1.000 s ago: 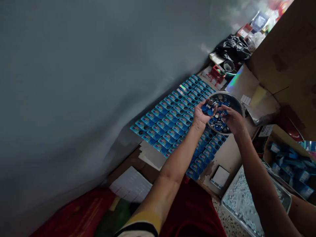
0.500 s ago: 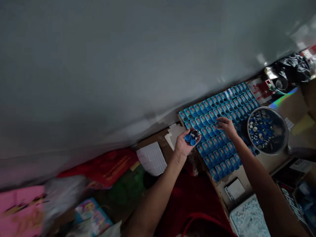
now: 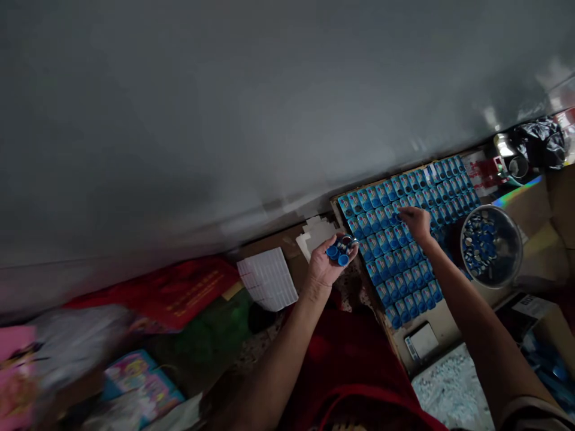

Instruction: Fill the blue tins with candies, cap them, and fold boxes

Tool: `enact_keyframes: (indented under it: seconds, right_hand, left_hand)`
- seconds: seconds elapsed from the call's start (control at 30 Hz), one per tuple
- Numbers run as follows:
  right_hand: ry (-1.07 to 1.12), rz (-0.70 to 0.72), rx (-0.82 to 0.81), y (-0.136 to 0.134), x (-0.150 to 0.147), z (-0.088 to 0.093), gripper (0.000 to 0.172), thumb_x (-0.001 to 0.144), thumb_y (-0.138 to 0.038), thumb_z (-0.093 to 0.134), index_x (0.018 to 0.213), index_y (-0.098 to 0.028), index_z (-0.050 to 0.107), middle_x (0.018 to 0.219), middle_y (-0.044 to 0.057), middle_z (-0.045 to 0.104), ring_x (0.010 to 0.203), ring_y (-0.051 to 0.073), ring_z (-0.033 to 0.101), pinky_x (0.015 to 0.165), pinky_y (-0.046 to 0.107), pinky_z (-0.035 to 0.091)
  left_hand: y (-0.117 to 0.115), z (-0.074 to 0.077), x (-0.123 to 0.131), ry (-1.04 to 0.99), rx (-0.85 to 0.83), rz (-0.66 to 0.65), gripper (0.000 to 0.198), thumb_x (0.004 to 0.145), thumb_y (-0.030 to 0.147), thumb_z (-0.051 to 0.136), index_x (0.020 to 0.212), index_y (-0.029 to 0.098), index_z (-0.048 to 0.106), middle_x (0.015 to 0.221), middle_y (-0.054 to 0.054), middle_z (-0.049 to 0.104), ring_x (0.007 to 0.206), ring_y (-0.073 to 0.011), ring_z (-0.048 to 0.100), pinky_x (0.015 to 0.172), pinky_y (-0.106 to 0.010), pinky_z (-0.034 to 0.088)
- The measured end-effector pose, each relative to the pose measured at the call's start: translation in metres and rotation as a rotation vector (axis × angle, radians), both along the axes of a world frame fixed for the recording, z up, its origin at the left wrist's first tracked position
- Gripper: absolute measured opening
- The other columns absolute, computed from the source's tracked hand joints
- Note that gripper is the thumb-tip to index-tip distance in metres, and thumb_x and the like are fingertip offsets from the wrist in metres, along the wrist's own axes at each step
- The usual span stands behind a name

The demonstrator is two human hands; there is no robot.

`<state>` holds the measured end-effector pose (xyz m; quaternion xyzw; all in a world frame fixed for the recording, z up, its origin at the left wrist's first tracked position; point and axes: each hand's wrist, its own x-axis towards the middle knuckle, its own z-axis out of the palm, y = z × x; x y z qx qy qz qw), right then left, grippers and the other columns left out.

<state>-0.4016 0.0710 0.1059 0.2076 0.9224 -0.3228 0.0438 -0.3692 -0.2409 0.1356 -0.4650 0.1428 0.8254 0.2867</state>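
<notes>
Palm up and cupped, my left hand point(image 3: 332, 260) holds several small round blue caps point(image 3: 343, 260), some with silvery parts among them. It is just off the left edge of a board covered with rows of blue cards point(image 3: 385, 262). Over the middle of these rows, my right hand point(image 3: 417, 222) has its fingers pinched together. At its fingertips is a small blue cap point(image 3: 396, 219), right against one of the cards. Many cards carry a round piece on their lower part. Just right of my right forearm, a round metal bowl point(image 3: 512, 263) holds many blue and silvery pieces.
A small white scale-like device point(image 3: 422, 341) lies below the cards, near a tray of pale blue-white bits point(image 3: 449, 389). White paper point(image 3: 267, 278), red cloth point(image 3: 188, 293) and plastic bags are at left. A grey wall point(image 3: 224, 120) rises behind. A black bag point(image 3: 541, 143) is far right.
The view has shifted a little. My right hand has moved up and left to a card in a higher row. My left hand still cups the caps.
</notes>
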Motion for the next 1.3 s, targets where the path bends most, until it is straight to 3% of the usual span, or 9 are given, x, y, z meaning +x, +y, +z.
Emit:
enact_keyframes:
  seconds: [0.17, 0.37, 0.6, 0.77, 0.9, 1.0, 1.1, 1.17, 1.3]
  right_hand:
    - [0.047, 0.067, 0.029, -0.005, -0.003, 0.007, 0.032, 0.082, -0.029, 0.064, 0.104, -0.021, 0.086, 0.102, 0.006, 0.083, 0.091, 0.023, 0.075, 0.088, 0.034, 0.057]
    - [-0.052, 0.099, -0.235, -0.064, -0.030, -0.004, 0.035, 0.083, -0.029, 0.057, 0.103, -0.016, 0.082, 0.082, 0.003, 0.079, 0.076, 0.019, 0.073, 0.072, 0.028, 0.056]
    - [-0.080, 0.334, 0.225, -0.120, -0.071, -0.012, 0.023, 0.087, -0.020, 0.066, 0.099, -0.019, 0.086, 0.109, 0.008, 0.082, 0.102, 0.022, 0.075, 0.095, 0.031, 0.054]
    - [-0.305, 0.424, 0.452, -0.131, -0.089, -0.005, 0.021, 0.092, -0.022, 0.069, 0.107, -0.020, 0.083, 0.119, 0.012, 0.081, 0.113, 0.026, 0.075, 0.091, 0.030, 0.055]
    - [-0.527, 0.383, 0.497, -0.136, -0.115, -0.003, 0.035, 0.080, -0.032, 0.088, 0.113, -0.022, 0.080, 0.120, 0.013, 0.081, 0.114, 0.031, 0.076, 0.086, 0.033, 0.056]
    - [-0.533, 0.344, 0.469, -0.135, -0.121, -0.003, 0.052, 0.072, -0.034, 0.095, 0.120, -0.025, 0.076, 0.122, 0.012, 0.080, 0.112, 0.032, 0.075, 0.084, 0.033, 0.055]
    - [-0.362, 0.372, 0.392, -0.117, -0.099, 0.000, 0.039, 0.084, -0.034, 0.086, 0.120, -0.025, 0.075, 0.113, 0.007, 0.081, 0.105, 0.026, 0.075, 0.083, 0.031, 0.052]
    - [-0.208, 0.323, 0.329, -0.091, -0.073, 0.004, 0.022, 0.096, -0.035, 0.072, 0.113, -0.024, 0.077, 0.105, 0.005, 0.081, 0.096, 0.022, 0.074, 0.081, 0.029, 0.051]
    - [-0.008, 0.138, 0.361, -0.028, -0.021, 0.004, 0.032, 0.101, -0.034, 0.059, 0.122, -0.020, 0.079, 0.116, 0.011, 0.076, 0.090, 0.021, 0.071, 0.084, 0.032, 0.051]
  left_hand:
    - [-0.004, 0.007, -0.003, -0.014, 0.002, 0.023, 0.016, 0.097, 0.017, 0.059, 0.089, 0.017, 0.073, 0.085, -0.008, 0.078, 0.083, -0.0246, 0.077, 0.090, -0.050, 0.068]
    - [-0.013, 0.004, -0.001, -0.010, 0.011, 0.039, 0.021, 0.100, 0.019, 0.056, 0.088, 0.016, 0.072, 0.086, -0.010, 0.079, 0.081, -0.0246, 0.078, 0.083, -0.044, 0.069]
    - [-0.024, -0.007, -0.010, -0.017, 0.005, 0.126, 0.014, 0.096, 0.016, 0.059, 0.095, 0.016, 0.074, 0.084, -0.009, 0.078, 0.083, -0.0248, 0.078, 0.089, -0.048, 0.068]
    - [-0.030, -0.016, -0.020, -0.007, 0.019, 0.130, 0.019, 0.099, 0.016, 0.057, 0.089, 0.013, 0.073, 0.084, -0.010, 0.077, 0.080, -0.0230, 0.077, 0.090, -0.047, 0.067]
    - [-0.034, -0.027, -0.023, -0.032, -0.006, 0.153, 0.022, 0.101, 0.016, 0.056, 0.088, 0.013, 0.073, 0.084, -0.009, 0.078, 0.081, -0.0214, 0.077, 0.094, -0.047, 0.067]
    - [-0.036, -0.031, -0.021, -0.035, -0.028, 0.168, 0.024, 0.103, 0.017, 0.054, 0.088, 0.013, 0.073, 0.086, -0.009, 0.078, 0.084, -0.0212, 0.077, 0.092, -0.044, 0.067]
    - [-0.040, -0.029, -0.016, -0.034, -0.023, 0.167, 0.020, 0.101, 0.016, 0.057, 0.089, 0.013, 0.073, 0.089, -0.010, 0.079, 0.087, -0.0225, 0.078, 0.090, -0.044, 0.067]
    - [-0.042, -0.027, -0.012, -0.032, -0.022, 0.176, 0.016, 0.099, 0.015, 0.060, 0.091, 0.013, 0.074, 0.090, -0.010, 0.079, 0.088, -0.0238, 0.078, 0.087, -0.043, 0.067]
    - [-0.042, -0.027, -0.006, -0.043, -0.024, 0.203, 0.015, 0.099, 0.017, 0.060, 0.094, 0.014, 0.074, 0.092, -0.009, 0.078, 0.089, -0.0244, 0.077, 0.082, -0.040, 0.067]
